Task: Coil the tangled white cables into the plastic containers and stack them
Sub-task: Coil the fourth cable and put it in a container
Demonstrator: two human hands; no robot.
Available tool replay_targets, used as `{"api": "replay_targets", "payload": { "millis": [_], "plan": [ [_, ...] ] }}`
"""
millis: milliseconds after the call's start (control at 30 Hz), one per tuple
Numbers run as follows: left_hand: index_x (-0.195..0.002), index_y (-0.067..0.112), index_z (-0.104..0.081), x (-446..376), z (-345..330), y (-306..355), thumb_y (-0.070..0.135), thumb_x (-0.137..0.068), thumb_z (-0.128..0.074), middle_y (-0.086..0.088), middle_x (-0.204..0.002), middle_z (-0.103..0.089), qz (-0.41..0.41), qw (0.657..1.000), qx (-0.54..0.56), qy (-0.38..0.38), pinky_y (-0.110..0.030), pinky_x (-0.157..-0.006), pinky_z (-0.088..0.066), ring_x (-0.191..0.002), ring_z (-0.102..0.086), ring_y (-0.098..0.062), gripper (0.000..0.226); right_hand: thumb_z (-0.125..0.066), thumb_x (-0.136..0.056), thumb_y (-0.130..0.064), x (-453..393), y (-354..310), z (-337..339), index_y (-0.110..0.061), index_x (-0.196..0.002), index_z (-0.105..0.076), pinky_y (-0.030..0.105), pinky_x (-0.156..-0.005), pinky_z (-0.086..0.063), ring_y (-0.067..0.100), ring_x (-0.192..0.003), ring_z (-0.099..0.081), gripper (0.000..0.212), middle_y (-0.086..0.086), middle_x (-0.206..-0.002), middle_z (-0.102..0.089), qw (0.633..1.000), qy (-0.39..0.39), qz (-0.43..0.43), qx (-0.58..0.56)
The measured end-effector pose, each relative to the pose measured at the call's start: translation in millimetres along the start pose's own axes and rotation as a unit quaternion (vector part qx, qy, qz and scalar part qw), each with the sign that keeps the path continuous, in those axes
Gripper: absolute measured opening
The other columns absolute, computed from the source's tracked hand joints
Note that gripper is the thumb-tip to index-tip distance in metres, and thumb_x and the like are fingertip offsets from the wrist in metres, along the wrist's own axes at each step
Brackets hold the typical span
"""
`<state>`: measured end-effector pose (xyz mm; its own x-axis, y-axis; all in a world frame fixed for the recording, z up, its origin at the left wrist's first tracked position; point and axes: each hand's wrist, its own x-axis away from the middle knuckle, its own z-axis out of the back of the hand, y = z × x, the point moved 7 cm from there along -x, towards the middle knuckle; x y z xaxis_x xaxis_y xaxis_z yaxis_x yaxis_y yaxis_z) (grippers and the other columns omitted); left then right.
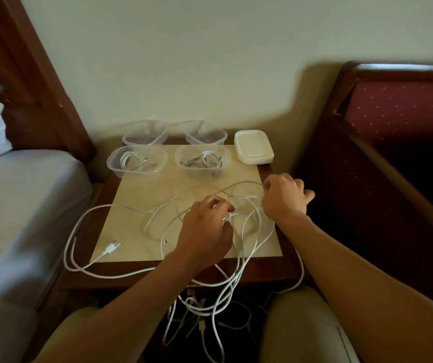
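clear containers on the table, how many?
4. Two front ones hold coiled cable: front-left container, front-right container. Two behind look empty: back-left container, back-right container. None appear hidden.

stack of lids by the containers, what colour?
Cream-white, plain; the stack of lids shows in the head view.

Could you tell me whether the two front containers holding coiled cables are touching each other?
Apart. The head view shows a strip of bare tabletop between the left front container and the right front container, each holding a coiled cable.

Bare forearms, no sleeves; light beige trousers (301, 328).
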<state>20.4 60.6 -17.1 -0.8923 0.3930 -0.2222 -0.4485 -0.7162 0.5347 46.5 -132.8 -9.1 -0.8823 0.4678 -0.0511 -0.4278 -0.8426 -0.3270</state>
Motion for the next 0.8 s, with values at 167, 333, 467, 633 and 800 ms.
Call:
{"api": "replay_targets", "payload": {
  "millis": [167, 333, 467, 633, 800],
  "plan": [
    [-0.124, 0.023, -0.060, 13, 2, 7, 0.018, -0.092, -0.056, 0.006, -0.131, -0.054, 0.013, 0.998, 0.056, -0.014, -0.037, -0.097, -0.047, -0.116, -0.054, -0.016, 0.032, -0.050, -0.100, -0.021, 18, -8, 25, -0.024, -0.112, -0.067, 0.047, -0.092, -0.038, 0.028, -0.110, -0.052, 0.021, 0.000, -0.113, -0.063, 0.990, 0.107, 0.073, -0.059],
    [-0.135, 0.026, -0.053, 27, 0, 31, 0.021, -0.096, -0.055, 0.009, -0.137, -0.051, -0.001, 0.993, 0.109, -0.033, -0.026, -0.093, -0.045, -0.112, -0.056, -0.011, 0.039, -0.053, -0.099, -0.019, 41, -31, 62, -0.017, -0.105, -0.065, 0.047, -0.078, -0.054, 0.026, -0.092, -0.060, 0.013, 0.002, -0.100, -0.066, 0.965, 0.145, 0.173, -0.133],
    [-0.139, 0.026, -0.049, 23, 3, 43, 0.019, -0.095, -0.056, 0.006, -0.142, -0.049, -0.005, 0.993, 0.121, -0.017, -0.029, -0.099, -0.045, -0.117, -0.056, -0.015, 0.045, -0.054, -0.098, -0.013, 45, -30, 73, -0.017, -0.103, -0.065, 0.041, -0.072, -0.056, 0.021, -0.087, -0.062, 0.012, 0.000, -0.097, -0.067, 0.966, 0.113, 0.168, -0.159],
    [-0.149, 0.029, -0.040, 20, -16, 52, 0.028, -0.098, -0.056, 0.005, -0.151, -0.042, 0.040, 0.984, 0.144, -0.099, -0.032, -0.110, -0.038, -0.133, -0.046, -0.017, 0.054, -0.054, -0.101, -0.016, 41, -12, 50, -0.022, -0.112, -0.065, 0.016, -0.064, -0.045, 0.011, -0.092, -0.065, 0.017, -0.004, -0.103, -0.069, 0.967, -0.013, 0.102, -0.234],
    [-0.139, 0.020, -0.053, 26, -21, 36, 0.023, -0.095, -0.058, 0.000, -0.147, -0.048, 0.036, 0.992, 0.072, -0.096, -0.028, -0.108, -0.036, -0.134, -0.048, -0.019, 0.044, -0.048, -0.097, -0.004, 59, 1, 46, -0.022, -0.145, -0.049, 0.024, -0.090, -0.045, 0.016, -0.114, -0.060, 0.051, -0.004, -0.126, -0.061, 0.963, -0.013, 0.121, -0.240]
  ]
}}
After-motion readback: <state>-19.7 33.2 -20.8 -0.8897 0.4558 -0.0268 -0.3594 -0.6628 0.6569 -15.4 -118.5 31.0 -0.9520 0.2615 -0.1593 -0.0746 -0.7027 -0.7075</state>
